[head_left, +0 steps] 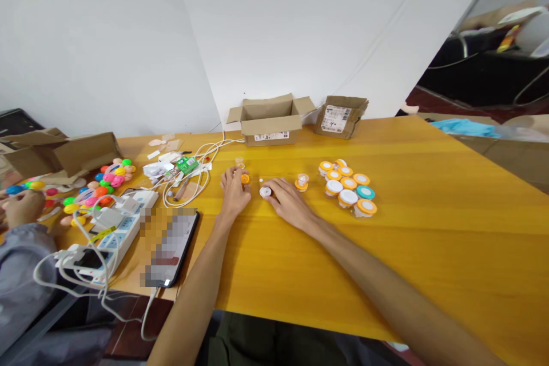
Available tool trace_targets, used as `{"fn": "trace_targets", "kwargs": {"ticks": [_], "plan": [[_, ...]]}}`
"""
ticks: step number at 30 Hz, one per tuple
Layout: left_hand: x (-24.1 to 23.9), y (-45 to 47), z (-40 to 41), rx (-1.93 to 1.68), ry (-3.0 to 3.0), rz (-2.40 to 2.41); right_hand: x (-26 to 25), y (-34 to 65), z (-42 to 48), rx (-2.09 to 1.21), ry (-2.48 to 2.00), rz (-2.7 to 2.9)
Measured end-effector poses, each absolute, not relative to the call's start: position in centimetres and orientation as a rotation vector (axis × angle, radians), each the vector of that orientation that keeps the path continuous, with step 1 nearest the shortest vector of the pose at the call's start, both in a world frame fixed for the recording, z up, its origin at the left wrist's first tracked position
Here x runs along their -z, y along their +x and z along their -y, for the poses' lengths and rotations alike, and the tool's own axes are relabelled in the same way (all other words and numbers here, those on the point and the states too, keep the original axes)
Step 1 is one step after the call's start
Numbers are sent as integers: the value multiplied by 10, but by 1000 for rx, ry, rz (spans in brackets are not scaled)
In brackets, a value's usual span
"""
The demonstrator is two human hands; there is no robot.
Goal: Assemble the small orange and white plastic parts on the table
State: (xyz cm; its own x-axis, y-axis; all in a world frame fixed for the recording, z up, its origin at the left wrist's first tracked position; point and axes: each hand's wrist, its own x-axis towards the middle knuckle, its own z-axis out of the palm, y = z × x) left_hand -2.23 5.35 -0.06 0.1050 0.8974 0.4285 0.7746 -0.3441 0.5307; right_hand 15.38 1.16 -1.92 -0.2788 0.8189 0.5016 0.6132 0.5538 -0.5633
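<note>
I hold a small orange round piece in my left hand, a white round piece in my right hand.

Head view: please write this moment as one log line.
left hand: at orange piece; right hand: at white round piece; grips: unclear; right side: group of lidded containers; behind: open cardboard box

Seemingly a workshop: cartons crowd a worktable.

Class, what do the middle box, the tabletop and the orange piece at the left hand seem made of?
Middle box: matt cardboard; plain brown, folded flaps. Tabletop: wood or wood-look laminate, slightly glossy; streaked grain, soft sheen. Orange piece: probably plastic, finish unclear; bright colour.
</note>
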Motion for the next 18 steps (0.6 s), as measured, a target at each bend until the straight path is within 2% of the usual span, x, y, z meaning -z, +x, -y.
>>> {"fn": "trace_targets", "kwargs": {"ticks": [18], "plan": [[0,-20,-53,-1008,2203,-1793,14,151,-9,-341,-1099,1909]]}}
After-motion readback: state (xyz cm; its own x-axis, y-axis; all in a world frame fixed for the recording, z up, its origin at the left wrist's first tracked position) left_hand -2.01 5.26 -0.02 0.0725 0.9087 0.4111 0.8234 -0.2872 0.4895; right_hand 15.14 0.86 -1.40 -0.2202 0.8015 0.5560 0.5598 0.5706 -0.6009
